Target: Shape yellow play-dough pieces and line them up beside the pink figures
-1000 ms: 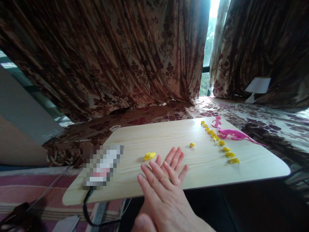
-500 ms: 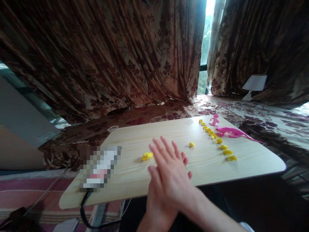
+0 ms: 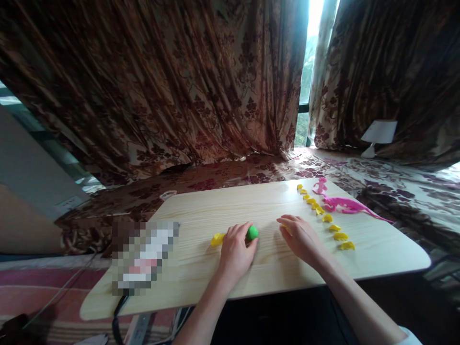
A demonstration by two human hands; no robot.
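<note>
My left hand [image 3: 236, 247] rests on the wooden table with its fingers and thumb curled around a green clay ball [image 3: 252, 233], which shows at the thumb side. Just left of those fingers lies a lump of yellow clay [image 3: 216, 239], partly covered by the hand. My right hand [image 3: 300, 237] is lowered over the table, thumb and fingertips closed around a small yellow clay piece [image 3: 285, 226] that is mostly hidden. Further right, several folded yellow clay pieces [image 3: 327, 218] stand in a slanting row.
Pink toy figures, one a lizard shape [image 3: 345, 205], lie beyond the yellow row. On the table's left is a blurred-out object [image 3: 147, 258] with a black cable [image 3: 117, 314]. A white lamp [image 3: 379, 133] stands behind, near patterned curtains [image 3: 215, 86].
My hands were pressed together palm to palm above the table. They have parted and lowered: left with the green ball now showing, right to the small yellow piece.
</note>
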